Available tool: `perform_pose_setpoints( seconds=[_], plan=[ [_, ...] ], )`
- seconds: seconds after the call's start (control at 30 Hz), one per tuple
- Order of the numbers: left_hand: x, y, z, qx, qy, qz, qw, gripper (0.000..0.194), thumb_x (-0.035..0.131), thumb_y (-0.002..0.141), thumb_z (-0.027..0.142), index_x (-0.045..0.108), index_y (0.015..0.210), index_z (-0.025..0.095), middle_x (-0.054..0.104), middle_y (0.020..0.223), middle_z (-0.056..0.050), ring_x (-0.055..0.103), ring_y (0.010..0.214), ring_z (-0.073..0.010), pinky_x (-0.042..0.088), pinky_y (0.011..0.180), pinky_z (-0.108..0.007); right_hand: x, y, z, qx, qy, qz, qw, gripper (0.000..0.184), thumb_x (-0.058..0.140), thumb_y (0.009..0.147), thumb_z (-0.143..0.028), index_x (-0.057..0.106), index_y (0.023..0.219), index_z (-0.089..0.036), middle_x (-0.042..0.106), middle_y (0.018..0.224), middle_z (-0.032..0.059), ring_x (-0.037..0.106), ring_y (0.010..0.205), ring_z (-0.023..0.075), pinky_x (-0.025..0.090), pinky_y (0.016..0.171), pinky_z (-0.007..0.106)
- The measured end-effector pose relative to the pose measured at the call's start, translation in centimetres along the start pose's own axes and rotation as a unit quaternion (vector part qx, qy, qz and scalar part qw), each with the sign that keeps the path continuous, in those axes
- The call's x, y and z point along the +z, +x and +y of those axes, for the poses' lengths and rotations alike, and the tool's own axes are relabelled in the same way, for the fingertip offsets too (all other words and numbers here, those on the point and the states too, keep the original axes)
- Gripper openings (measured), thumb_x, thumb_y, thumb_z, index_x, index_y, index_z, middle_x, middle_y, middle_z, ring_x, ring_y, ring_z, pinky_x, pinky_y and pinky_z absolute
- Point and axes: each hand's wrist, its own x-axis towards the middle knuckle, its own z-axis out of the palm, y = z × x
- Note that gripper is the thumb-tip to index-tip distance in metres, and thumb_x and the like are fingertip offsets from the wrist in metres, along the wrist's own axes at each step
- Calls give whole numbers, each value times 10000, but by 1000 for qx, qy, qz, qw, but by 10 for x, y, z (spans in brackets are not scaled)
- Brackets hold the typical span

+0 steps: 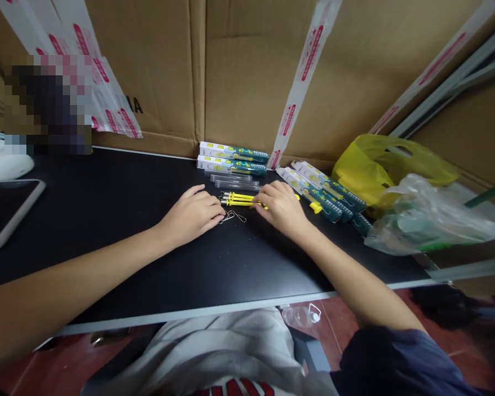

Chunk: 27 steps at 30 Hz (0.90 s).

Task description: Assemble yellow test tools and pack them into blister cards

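Observation:
Several thin yellow rods [241, 200] with silvery ends lie side by side on the black table. My left hand [193, 213] is at their metal ends, fingers bent and close together; its fingertips hide whatever is between them. Right beside its thumb are bent wire hooks [236, 215]. From above, my right hand [281, 208] closes over the right part of the yellow rods, covering some of their length. Behind the rods lie clear plastic tubes [236, 182]. A yellow end piece [315, 207] shows to the right of my right hand.
Printed narrow boxes [232, 165] lie at the back, and more boxes [313, 187] to the right. Further right are a yellow bag [361, 165] and a clear plastic bag [433, 220]. A pale-edged tablet-like device [8, 214] rests at left. Cardboard [239, 71] stands behind the table.

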Motion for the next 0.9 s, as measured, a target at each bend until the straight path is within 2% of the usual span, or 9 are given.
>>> perform_pose_setpoints(
  seconds=[0.2, 0.4, 0.5, 0.77, 0.9],
  plan=[
    [2, -1, 1, 2, -21, -21, 1000, 225, 515, 943, 274, 725, 903, 204, 737, 926, -20, 664, 885, -189, 381, 1041, -454, -13, -4, 44, 169, -53, -61, 982, 160, 579, 871, -226, 715, 908, -150, 688, 883, 113, 570, 868, 259, 384, 700, 336],
    [2, -1, 2, -9, -36, -33, 999, 216, 516, 943, 261, 721, 903, 204, 737, 930, -22, 662, 896, -187, 384, 1038, -443, -15, -8, 56, 223, -60, -133, 964, 200, 611, 849, -270, 714, 974, -153, 695, 978, 140, 606, 930, 294, 419, 704, 348],
    [2, -1, 3, -5, -35, -33, 999, 218, 512, 946, 260, 713, 884, 205, 735, 920, -17, 660, 886, -184, 397, 1021, -428, -13, -7, 51, 220, -50, -122, 967, 200, 608, 861, -271, 713, 979, -149, 690, 977, 149, 605, 956, 297, 433, 725, 355],
    [7, -2, 1, 15, -16, -19, 1000, 226, 498, 953, 261, 688, 849, 197, 723, 893, -19, 652, 842, -180, 420, 974, -404, -4, -2, 27, 140, 5, -74, 987, 159, 565, 895, -244, 706, 942, -188, 678, 947, 96, 592, 944, 261, 431, 741, 338],
    [6, -1, 1, 16, -23, -21, 999, 260, 463, 967, 259, 680, 843, 190, 717, 864, -23, 647, 830, -179, 429, 951, -390, 0, -1, 24, 139, 25, -48, 989, 177, 538, 912, -241, 703, 940, -184, 681, 952, 96, 589, 927, 253, 426, 734, 336]
  ],
)
